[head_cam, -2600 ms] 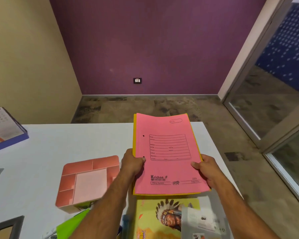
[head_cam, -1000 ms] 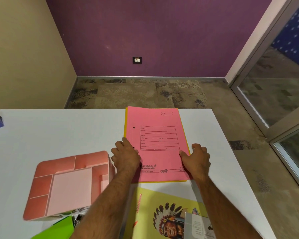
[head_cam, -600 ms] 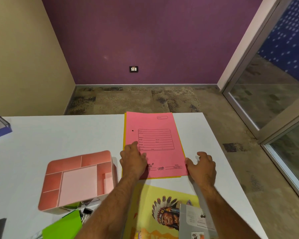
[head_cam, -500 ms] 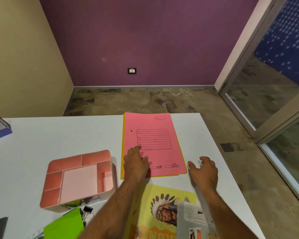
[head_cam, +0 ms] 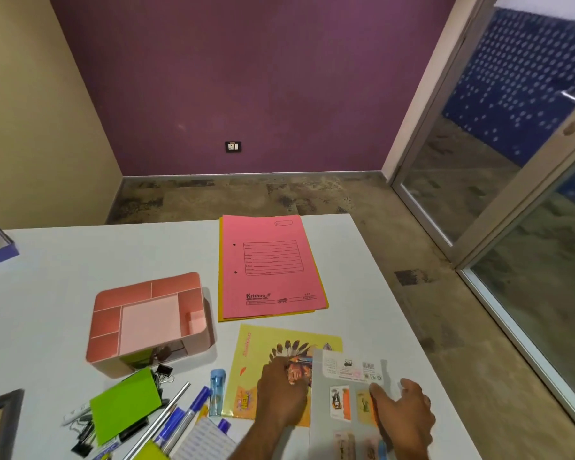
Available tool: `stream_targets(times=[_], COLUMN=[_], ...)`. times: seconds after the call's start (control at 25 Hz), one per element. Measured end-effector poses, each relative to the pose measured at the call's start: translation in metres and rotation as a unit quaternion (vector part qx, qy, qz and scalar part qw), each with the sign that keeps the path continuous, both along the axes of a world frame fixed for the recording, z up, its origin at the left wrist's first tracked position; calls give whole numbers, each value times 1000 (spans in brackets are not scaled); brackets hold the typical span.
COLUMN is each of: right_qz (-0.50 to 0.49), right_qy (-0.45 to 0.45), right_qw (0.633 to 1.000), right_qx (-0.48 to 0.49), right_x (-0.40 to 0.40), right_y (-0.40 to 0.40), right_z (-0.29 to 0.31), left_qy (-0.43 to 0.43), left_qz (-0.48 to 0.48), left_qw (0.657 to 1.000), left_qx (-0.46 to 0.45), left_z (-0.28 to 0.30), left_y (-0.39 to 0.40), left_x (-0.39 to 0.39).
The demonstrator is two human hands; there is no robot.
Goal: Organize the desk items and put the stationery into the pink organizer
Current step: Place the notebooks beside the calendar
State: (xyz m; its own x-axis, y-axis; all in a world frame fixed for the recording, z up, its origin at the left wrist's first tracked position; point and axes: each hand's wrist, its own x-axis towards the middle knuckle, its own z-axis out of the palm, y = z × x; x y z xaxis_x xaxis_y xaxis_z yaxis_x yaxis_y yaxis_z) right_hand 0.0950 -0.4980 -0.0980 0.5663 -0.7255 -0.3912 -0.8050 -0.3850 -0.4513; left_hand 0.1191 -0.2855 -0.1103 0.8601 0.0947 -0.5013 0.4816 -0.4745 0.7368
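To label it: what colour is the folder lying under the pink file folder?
Yellow-orange folder, edging the pink file folder; head view.
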Motion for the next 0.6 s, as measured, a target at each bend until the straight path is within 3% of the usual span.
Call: stream_targets(times=[0.2,0.44,0.6], right_qz=[1,16,11], right_qy=[50,54,65], right_qw=[996,995,990], right_qx=[69,85,128], right_x=[-31,-39,-38], right_y=[0,4,5], right_z=[-11,6,8], left_qy=[52,152,105], left_qz=[-26,115,46], left_qw=[998,961,977], left_qx=[-37,-201,-181], left_z=[15,26,30], left_y=[-14,-17,-17], left_x=[-31,-42,-49])
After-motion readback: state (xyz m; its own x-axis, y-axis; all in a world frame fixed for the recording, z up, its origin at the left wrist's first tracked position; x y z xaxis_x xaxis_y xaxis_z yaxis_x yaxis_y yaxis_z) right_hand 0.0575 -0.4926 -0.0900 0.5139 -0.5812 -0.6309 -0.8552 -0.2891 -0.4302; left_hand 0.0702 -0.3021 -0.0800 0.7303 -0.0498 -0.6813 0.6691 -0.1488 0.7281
